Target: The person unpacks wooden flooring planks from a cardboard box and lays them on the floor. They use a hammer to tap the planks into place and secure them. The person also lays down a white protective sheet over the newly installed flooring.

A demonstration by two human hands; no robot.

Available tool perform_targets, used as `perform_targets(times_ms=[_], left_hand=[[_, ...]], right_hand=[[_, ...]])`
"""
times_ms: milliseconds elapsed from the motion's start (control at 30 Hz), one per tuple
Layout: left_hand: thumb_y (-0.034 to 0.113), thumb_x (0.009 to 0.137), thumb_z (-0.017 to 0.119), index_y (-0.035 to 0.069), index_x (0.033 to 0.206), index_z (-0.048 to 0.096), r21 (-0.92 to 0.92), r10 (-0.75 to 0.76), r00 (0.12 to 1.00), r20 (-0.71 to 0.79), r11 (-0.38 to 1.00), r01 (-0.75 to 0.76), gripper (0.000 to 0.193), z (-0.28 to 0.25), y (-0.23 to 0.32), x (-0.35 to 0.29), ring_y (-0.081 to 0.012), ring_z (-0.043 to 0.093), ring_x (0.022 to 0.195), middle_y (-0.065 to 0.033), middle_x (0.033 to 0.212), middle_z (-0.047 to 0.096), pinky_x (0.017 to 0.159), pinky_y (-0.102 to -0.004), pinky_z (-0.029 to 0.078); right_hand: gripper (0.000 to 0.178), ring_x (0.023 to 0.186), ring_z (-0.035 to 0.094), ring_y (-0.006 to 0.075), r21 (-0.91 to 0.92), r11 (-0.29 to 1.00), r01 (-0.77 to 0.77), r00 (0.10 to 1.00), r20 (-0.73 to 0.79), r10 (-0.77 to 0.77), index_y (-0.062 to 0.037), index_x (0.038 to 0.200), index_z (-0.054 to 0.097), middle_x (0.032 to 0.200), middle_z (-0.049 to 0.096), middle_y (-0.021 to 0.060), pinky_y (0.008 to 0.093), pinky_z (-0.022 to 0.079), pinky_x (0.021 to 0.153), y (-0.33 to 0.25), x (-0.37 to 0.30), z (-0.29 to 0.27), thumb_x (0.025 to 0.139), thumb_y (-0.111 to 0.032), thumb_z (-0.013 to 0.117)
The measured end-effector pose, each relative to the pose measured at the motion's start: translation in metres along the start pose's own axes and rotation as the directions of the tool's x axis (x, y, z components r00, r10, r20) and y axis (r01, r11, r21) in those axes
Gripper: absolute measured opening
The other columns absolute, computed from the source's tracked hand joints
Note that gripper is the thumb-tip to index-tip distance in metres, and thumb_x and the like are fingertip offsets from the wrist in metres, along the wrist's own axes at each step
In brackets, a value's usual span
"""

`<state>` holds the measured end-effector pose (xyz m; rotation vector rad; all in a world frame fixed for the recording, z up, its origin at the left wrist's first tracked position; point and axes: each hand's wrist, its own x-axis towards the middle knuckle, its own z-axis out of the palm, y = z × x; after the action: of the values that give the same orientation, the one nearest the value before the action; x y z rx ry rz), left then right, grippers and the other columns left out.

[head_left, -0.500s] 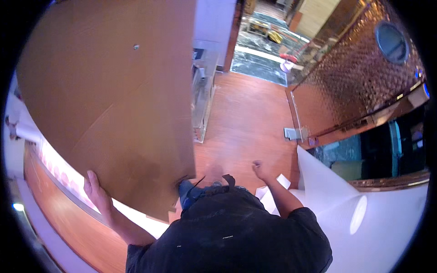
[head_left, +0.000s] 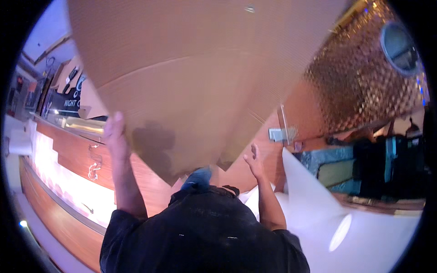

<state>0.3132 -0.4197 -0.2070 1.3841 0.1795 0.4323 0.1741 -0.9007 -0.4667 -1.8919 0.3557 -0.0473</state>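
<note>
A big brown cardboard sheet (head_left: pixel 191 100) stands in front of me, creased across its face, its lower end narrowing to a ragged corner near my feet. My left hand (head_left: pixel 117 136) grips its left edge; the fingers behind the board are partly hidden. Beside the lower right edge, my right hand (head_left: pixel 255 161) is open with its fingers apart, holding nothing. Just below the sheet's bottom corner shows a blue-clad leg (head_left: pixel 198 179).
White foam wrap (head_left: pixel 309 200) with a rolled end spreads at the right. Beyond it rises a bronze textured panel (head_left: pixel 350 86) with a round window. On the left runs a lit wooden counter (head_left: pixel 59 204). A small grey plate (head_left: pixel 277 134) lies on the wooden floor.
The cardboard sheet has swung from the left across to the middle, covering the floor and doorway. My left hand moved up and right with it; my right hand opened and rose slightly.
</note>
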Motion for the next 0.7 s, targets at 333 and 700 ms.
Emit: perform_targets(times_ms=[333,700], left_hand=[[0.035,0.103,0.056,-0.002,0.127,0.063,0.304,-0.033,0.701,0.712,0.915,-0.266,0.045,0.288,-0.082,0.141,-0.0350,0.063,0.114,-0.0217,0.119,0.067,0.101,-0.0440,0.048],[0.020,0.095,0.056,0.003,0.119,0.064,0.779,-0.679,0.384,0.626,0.514,-0.360,0.030,0.358,-0.493,0.149,-0.0424,0.065,0.107,-0.0276,0.116,0.067,0.092,-0.0508,0.052]], right_hand=[[0.056,0.090,0.064,0.0216,-0.143,0.966,-0.216,0.905,-0.402,0.142,0.0127,0.115,0.067,0.104,0.071,0.0109,0.0408,0.054,0.082,0.006,0.199,-0.140,0.100,-0.041,0.067],[0.041,0.107,0.066,0.0455,-0.558,0.526,-0.642,0.741,-0.628,0.237,0.0050,0.128,0.064,0.116,0.070,0.0285,0.0458,0.052,0.092,0.104,0.207,-0.274,0.100,-0.024,0.060]])
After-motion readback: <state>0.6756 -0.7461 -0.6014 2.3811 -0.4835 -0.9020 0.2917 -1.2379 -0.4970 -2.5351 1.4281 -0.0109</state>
